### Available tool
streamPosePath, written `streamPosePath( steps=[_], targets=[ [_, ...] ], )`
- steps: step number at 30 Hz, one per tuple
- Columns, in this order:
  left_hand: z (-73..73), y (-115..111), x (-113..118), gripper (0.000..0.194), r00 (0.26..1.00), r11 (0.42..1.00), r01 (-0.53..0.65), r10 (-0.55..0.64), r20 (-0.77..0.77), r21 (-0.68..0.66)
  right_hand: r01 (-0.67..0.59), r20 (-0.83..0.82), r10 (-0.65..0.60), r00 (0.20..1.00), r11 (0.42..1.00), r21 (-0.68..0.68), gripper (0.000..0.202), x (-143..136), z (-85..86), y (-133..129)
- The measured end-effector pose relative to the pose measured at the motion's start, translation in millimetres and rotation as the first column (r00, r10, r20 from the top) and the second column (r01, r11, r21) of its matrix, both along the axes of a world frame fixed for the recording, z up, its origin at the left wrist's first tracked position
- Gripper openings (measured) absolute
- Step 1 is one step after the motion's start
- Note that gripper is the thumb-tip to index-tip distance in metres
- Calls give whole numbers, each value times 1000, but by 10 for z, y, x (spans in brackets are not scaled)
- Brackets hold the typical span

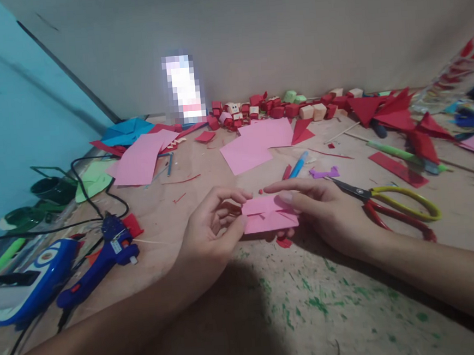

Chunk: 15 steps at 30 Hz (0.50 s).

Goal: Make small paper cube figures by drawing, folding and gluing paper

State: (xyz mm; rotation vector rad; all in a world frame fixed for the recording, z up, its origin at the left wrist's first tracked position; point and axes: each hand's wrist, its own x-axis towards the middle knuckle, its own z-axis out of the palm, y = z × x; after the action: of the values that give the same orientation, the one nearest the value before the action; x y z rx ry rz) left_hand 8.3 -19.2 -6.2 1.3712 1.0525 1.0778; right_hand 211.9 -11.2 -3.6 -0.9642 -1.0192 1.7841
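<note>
Head view: left fingers (pixel 234 235) and right fingers (pixel 300 201) narrowly pinch opposite ends of the folded pink paper (pixel 270 221).

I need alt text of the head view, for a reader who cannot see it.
A person's left hand and right hand hold a small folded pink paper rectangle over a light-brown table. Red-and-yellow-handled scissors lie beside the right hand; a blue glue gun lies at left.

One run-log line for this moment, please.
left hand: holds folded pink paper, left edge | right hand: holds right edge | scissors: by right hand | blue glue gun: left side
</note>
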Motion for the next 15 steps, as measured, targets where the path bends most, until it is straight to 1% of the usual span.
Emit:
streamPosePath(
  steps=[4,6,9,11,13,15],
  targets=[
    [1,14,1,13,998,998,-51,52,-45,31,-144,122,136,983,988,52,52,40,70,-21],
    [9,18,-2,19,996,998,-59,59,-70,8,-163,144,153,978,985,60,56,43,84,-28],
    [27,11,-4,34,996,1000,-4,2,-86,-29,-133,136,126,983,990,48,54,37,67,-27],
    [36,-2,-6,41,992,999,44,-46,-117,-13,-112,138,105,985,993,39,50,34,47,-20],
    [38,-16,-10,38,984,998,48,-39,-173,44,-109,150,102,983,993,38,46,34,35,-12],
    [35,-20,-16,27,979,995,6,15,-205,103,-116,160,108,981,992,43,44,33,29,-7]
  ],
)
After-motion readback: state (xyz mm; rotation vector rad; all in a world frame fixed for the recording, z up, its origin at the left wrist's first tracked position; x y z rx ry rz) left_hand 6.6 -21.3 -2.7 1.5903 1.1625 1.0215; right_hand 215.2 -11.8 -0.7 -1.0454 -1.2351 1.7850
